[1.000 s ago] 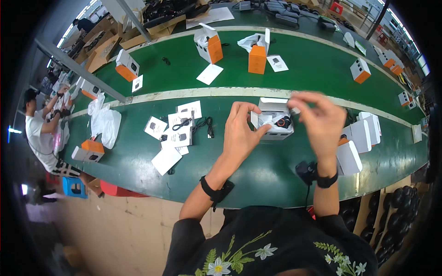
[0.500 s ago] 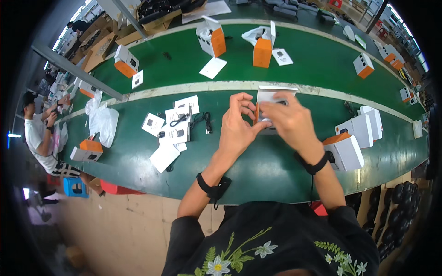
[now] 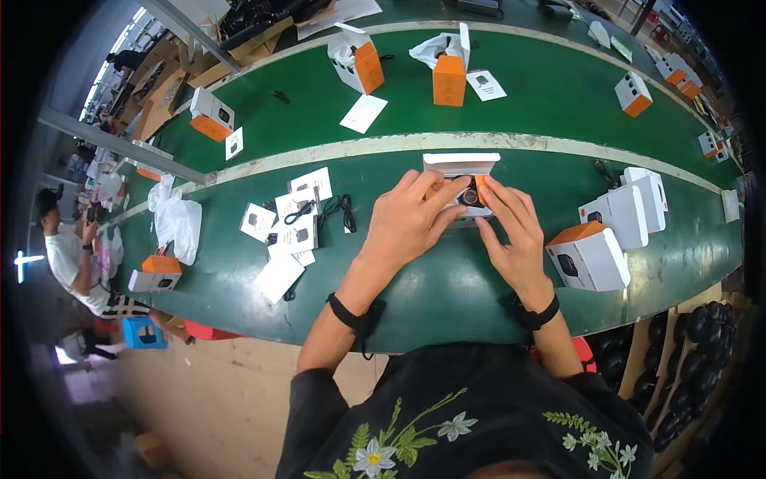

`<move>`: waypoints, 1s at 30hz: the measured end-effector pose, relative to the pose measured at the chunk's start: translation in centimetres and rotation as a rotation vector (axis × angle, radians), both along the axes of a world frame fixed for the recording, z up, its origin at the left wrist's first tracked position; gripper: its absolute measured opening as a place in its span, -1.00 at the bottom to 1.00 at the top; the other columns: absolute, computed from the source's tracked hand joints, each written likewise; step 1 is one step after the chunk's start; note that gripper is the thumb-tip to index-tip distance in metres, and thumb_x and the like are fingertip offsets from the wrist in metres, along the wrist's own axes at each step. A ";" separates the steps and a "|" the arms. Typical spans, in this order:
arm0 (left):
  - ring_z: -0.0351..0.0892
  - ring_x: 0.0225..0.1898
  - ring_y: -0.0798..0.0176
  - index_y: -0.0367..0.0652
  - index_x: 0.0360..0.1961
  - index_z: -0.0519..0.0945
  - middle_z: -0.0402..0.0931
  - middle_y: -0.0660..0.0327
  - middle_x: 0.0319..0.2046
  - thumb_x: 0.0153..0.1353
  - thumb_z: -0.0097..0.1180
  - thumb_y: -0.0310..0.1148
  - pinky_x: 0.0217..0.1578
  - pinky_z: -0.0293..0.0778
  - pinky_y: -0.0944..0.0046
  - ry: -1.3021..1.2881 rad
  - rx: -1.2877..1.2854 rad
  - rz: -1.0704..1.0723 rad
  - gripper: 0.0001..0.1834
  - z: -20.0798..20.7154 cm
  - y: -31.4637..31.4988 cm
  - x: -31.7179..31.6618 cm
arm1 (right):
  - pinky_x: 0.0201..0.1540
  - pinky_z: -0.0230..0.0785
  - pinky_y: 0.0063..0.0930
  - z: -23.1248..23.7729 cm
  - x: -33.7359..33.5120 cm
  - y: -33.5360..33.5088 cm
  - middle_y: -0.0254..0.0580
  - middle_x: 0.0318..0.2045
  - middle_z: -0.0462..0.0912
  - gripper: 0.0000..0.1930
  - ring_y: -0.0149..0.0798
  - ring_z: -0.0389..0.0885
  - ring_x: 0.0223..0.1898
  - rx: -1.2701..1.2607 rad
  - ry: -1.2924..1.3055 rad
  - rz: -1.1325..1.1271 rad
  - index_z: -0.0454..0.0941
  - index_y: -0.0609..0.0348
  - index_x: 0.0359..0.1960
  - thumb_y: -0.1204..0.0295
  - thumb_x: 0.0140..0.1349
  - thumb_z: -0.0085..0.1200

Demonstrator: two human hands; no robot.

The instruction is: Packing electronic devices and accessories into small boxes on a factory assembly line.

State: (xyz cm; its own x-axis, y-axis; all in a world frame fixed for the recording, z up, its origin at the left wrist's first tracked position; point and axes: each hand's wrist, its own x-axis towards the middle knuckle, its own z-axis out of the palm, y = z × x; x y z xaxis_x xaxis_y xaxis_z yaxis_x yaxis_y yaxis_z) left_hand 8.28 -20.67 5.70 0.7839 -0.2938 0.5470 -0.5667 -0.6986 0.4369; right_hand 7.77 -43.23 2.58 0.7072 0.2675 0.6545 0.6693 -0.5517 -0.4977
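Between my hands stands a small white and orange box (image 3: 461, 162), its white lid flap raised on the far side. Inside its mouth shows a dark round-faced device (image 3: 469, 194); its exact kind is hard to make out. My left hand (image 3: 408, 217) wraps the box's left side, index finger reaching over the device. My right hand (image 3: 517, 235) grips the right side, fingertips at an orange flap and thumb at the near edge. The box's lower part is mostly hidden by my fingers.
Left of me lie printed leaflets (image 3: 279, 276) and black cables (image 3: 347, 211). White-orange boxes (image 3: 590, 259) stand at the right. Plastic bags (image 3: 177, 223) and another box (image 3: 157, 274) sit far left. More boxes (image 3: 449, 82) stand beyond the pale ledge. A person (image 3: 72, 255) is at the left.
My right hand has come down from above the box opening to its right side. My left index finger now reaches over the opening, and the dark device shows inside.
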 end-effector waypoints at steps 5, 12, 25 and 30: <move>0.60 -0.17 0.11 -0.07 0.19 0.78 0.55 0.21 -0.11 0.32 0.45 -0.32 -0.25 0.61 0.10 0.023 0.148 -0.021 -0.59 0.6 -0.3 0.4 | 0.15 0.66 -0.16 -0.4 0.3 0.0 -0.10 0.35 0.70 -0.41 0.08 0.68 0.17 0.014 -0.023 0.046 0.71 0.18 0.33 0.63 0.19 0.42; 0.55 0.03 0.15 -0.14 0.34 0.66 0.54 0.15 0.06 0.32 0.41 -0.51 -0.15 0.60 0.20 0.267 -0.230 -0.097 -0.46 -1.8 1.2 0.8 | -0.02 0.74 -0.22 0.9 0.2 -0.4 -0.19 0.33 0.67 -0.48 0.03 0.66 0.19 -0.224 -0.057 0.010 0.74 0.15 0.23 0.62 0.16 0.39; 0.67 0.34 -0.19 -0.06 0.15 0.87 0.73 0.07 0.31 0.10 0.62 -0.22 0.34 0.59 -0.10 0.114 -0.139 -0.340 -0.45 -1.5 3.0 1.5 | -0.04 0.75 -0.24 -0.3 -0.5 -0.5 0.04 0.22 0.64 -0.57 0.11 0.79 0.12 0.293 0.212 0.077 0.72 0.31 0.10 0.67 0.16 0.50; 0.70 0.29 -0.13 -0.03 0.14 0.88 0.76 0.11 0.27 0.19 0.53 -0.34 0.27 0.65 -0.03 0.110 -0.144 -0.286 -0.56 -1.1 2.6 1.7 | -0.15 0.73 -0.27 0.2 1.6 -1.9 0.01 0.30 0.61 -0.52 -0.13 0.80 -0.04 0.049 0.202 0.171 0.77 0.07 0.26 0.56 0.29 0.47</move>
State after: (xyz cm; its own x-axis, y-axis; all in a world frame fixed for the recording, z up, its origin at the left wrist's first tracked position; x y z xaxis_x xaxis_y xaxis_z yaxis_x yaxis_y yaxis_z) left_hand 10.00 -18.08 4.55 0.7376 -0.4359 0.5156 -0.6747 -0.4450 0.5889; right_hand 9.34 -45.10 2.76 0.7721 0.3659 0.5196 0.6350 -0.4108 -0.6543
